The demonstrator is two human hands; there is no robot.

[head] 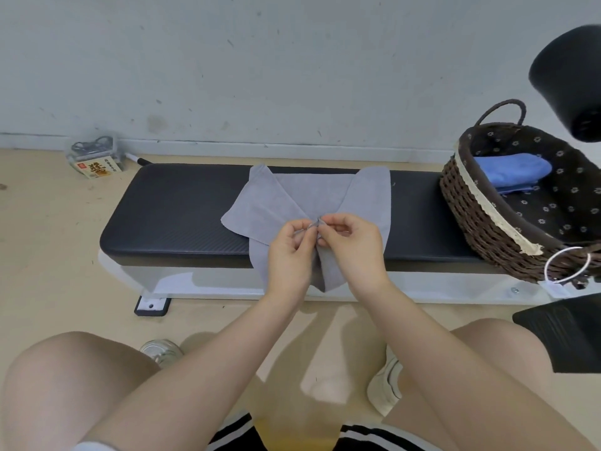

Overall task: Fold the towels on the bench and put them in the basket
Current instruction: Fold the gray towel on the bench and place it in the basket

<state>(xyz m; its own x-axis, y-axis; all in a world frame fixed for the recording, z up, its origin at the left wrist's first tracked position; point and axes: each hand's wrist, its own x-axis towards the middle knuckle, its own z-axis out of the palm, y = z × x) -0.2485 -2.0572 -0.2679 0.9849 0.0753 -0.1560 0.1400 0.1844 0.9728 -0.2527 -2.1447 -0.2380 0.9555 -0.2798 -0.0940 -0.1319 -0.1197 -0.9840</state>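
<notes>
A grey towel (292, 196) lies across the middle of the black padded bench (175, 213), its two side flaps folded in toward the centre and its near edge hanging over the front. My left hand (289, 252) and my right hand (351, 245) meet above the bench's front edge, each pinching a corner of the grey towel between thumb and fingers. At the bench's right end stands a dark wicker basket (471, 216) with a flowered lining; a folded blue towel (514, 170) lies inside it.
A plastic box with a label (94, 157) sits on the floor by the wall, left of the bench. A black padded roller (569, 83) juts in at the top right. My knees and shoes are below, close to the bench.
</notes>
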